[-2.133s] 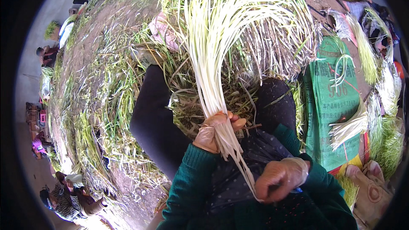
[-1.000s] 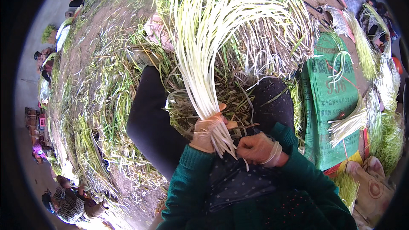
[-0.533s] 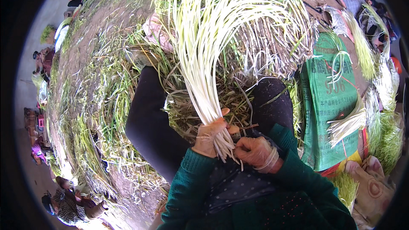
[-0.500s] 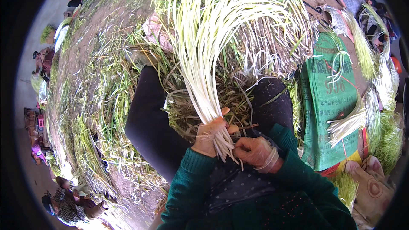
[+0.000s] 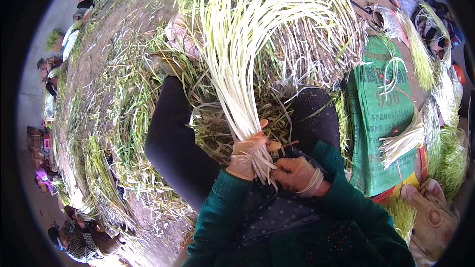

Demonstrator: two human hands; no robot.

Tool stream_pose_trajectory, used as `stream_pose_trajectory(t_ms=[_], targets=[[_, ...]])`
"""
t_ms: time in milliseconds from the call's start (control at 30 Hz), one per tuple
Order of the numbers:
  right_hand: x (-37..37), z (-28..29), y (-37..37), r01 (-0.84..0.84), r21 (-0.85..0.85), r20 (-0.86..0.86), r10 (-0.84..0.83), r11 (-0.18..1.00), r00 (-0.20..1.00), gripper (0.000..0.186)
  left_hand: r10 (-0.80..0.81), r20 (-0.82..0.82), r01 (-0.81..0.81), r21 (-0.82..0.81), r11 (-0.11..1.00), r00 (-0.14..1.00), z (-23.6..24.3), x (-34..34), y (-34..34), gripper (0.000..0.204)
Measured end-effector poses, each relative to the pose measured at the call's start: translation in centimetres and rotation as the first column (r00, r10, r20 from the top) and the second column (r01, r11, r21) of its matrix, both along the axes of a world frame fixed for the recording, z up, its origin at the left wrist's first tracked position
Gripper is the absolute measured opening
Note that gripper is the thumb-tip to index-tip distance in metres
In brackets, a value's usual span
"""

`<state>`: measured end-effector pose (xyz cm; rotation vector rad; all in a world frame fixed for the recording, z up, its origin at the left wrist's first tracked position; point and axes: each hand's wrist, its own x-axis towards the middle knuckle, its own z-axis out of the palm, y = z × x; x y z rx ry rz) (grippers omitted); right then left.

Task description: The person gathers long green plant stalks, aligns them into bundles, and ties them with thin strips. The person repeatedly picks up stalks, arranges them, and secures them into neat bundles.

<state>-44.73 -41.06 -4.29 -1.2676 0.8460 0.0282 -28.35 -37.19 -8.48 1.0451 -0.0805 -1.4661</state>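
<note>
My left hand (image 5: 246, 157), in a thin see-through glove, is wrapped around the lower part of a bunch of long pale stalks (image 5: 241, 104). White at the base, the stalks run up and away from me, and their yellow-green tips bend over to the right. Their cut ends (image 5: 263, 164) poke out below my fist. Just right of those ends is my right hand (image 5: 297, 174), gloved too, its fingers curled into a pinch. Whatever lies between its fingertips is hidden.
A large heap of stalks (image 5: 321, 49) lies ahead. Loose green leaves (image 5: 133, 143) cover the ground at left. On the right, a green woven sack (image 5: 383, 113) carries a small bundle of white stalks (image 5: 405, 141), with more bundles (image 5: 450, 163) beyond. Other people (image 5: 74, 240) sit along the left edge.
Both hands and the stalk bunch have shifted very slightly; my left hand is a little higher and further right. Its hold on the bunch is the same.
</note>
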Motion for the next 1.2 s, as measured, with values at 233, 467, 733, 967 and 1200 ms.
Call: stream_pose_trajectory(t_ms=[233,467,733,967,1200], targets=[[-0.4,-0.1,0.1,-0.126,-0.048,-0.001,0.127,0.991,0.992,0.022,0.05,-0.083,-0.058,-0.098,0.993,0.995,-1.8,0.6,0.5,0.058],[-0.6,-0.5,-0.1,-0.183,0.049,-0.029,0.185,0.982,0.982,0.02,0.107,-0.092,-0.116,-0.098,0.988,0.99,-0.8,0.9,-0.1,0.058],[-0.5,1.2,-0.5,-0.073,0.197,-0.002,0.074,0.978,0.997,0.019,0.097,-0.122,-0.114,-0.147,0.983,0.988,-1.5,1.2,-0.1,0.065],[-0.5,1.1,-1.0,-0.025,0.362,-0.037,0.041,0.932,0.998,0.021,0.057,-0.033,-0.06,-0.113,0.992,0.998,-1.0,1.0,-0.1,0.067],[-0.5,-1.6,0.3,-0.073,-0.566,0.176,0.208,0.821,0.962,0.021,-0.044,-0.094,0.037,-0.077,0.996,0.995,0.8,-0.4,0.0,0.064]])
